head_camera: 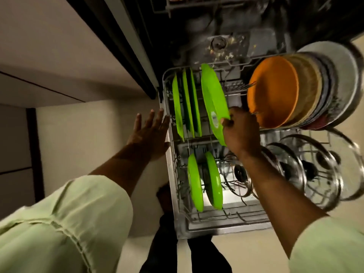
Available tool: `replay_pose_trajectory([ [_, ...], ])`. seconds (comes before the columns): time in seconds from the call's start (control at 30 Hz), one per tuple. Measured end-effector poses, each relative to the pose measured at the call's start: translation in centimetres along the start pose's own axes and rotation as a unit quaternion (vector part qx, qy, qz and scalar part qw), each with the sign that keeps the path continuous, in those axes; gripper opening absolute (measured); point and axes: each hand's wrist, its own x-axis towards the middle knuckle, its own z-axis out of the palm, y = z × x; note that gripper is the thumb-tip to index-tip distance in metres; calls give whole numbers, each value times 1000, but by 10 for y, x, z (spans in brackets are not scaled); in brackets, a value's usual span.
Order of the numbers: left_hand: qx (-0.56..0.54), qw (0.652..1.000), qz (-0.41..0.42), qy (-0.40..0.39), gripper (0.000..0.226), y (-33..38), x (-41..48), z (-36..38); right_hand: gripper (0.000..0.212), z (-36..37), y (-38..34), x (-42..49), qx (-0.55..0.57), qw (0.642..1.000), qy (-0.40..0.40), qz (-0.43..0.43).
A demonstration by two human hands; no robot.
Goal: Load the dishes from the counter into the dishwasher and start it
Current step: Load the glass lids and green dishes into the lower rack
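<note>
Open dishwasher (226,36) at top, seen from above, dark tub floor flecked with food scraps. Pulled out in front of it over pale flooring, the wire lower rack (216,227), loaded across most of its width.

At the rack's far right, a thick stack of plates (323,85) standing on edge, an orange plate (273,93) at its left end facing the middle of the rack. Nearer the camera on the same side, several steel lids (307,170) with dark knobs, leaning in a row, blurred.

In the rear middle, a large green plate (213,95), on edge and tilted, between the orange plate and a row of three green plates (187,105) slotted upright at rear left. Hard to tell whether seated in the tines.

In the front left section, two more green plates (214,178), upright, side by side.

Right hand (241,131), curled round the near lower rim of the large green plate, thumb on the plate's left face, fingers hidden behind it. Left hand (149,133), flat and holding nothing, fingers straight and spread, fingertips at the rack's left rim; contact unclear. Pale green sleeves (69,223) rolled to the forearms.
</note>
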Motion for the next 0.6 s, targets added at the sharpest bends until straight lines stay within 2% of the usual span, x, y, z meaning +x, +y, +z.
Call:
replay_pose_trajectory([
  [0.13, -14, 1000, -8, -13, 80, -5, 30, 5, 11, 22, 3, 32, 49, 998, -25, 28],
  [0.23, -5, 999, -10, -44, 75, -5, 45, 6, 43, 27, 0, 44, 56, 997, -41, 38],
  [0.3, -4, 998, -9, -63, 74, -4, 49, 8, 49, 25, -4, 47, 57, 997, -39, 37],
  [0.37, 1, 997, -7, -74, 77, -3, 52, 8, 44, 24, -6, 48, 63, 997, -34, 43],
  [0.47, 27, 995, -2, -93, 90, -2, 54, 6, 25, 21, -9, 43, 84, 996, -14, 33],
  [0.6, 35, 992, -4, -121, 97, 0, 58, -1, 30, 24, -20, 44, 78, 997, -10, 26],
])
